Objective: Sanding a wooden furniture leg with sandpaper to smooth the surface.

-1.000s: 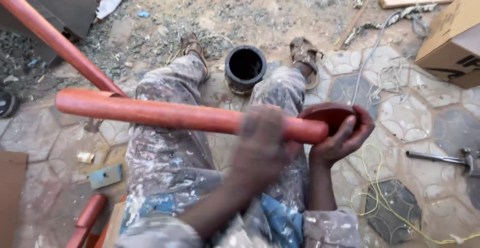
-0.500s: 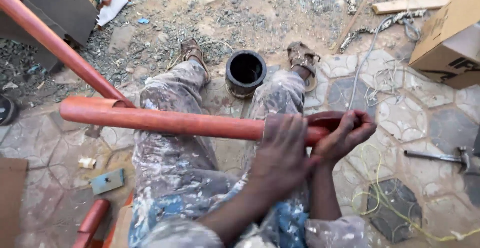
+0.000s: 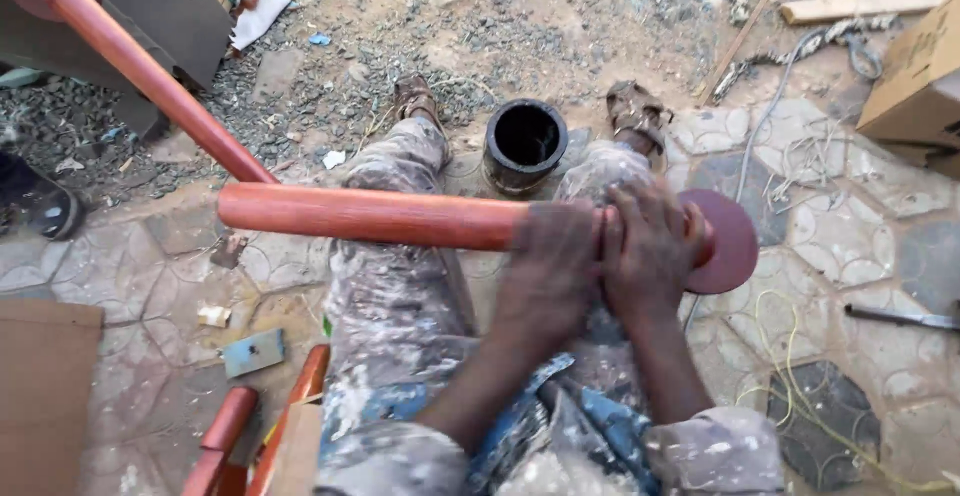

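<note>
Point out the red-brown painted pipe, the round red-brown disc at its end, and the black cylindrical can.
Red-brown painted pipe (image 3: 370, 217), head view, bare mid-length.
Round red-brown disc (image 3: 732, 246), head view, right face.
Black cylindrical can (image 3: 526, 136), head view, dark open mouth.

Red-brown pipe (image 3: 380, 218): metal look, painted, smooth, slight sheen. Round end plate (image 3: 728, 241): same paint, flatter, matt maroon. Second painted pipe (image 3: 160, 86): same smooth coat. Trousers (image 3: 400, 296): coarse cloth, crusted with pale paint splatter. Black can (image 3: 524, 144): dull, grimy rim. Paving tiles (image 3: 830, 236): rough stone or concrete, dusty, stained. Gravel ground (image 3: 400, 26): loose, gritty. Cardboard box (image 3: 920, 81): matt brown paperboard. Wooden plank (image 3: 860, 3): raw, unfinished. Yellow cord (image 3: 780, 356): thin plastic look.
</note>
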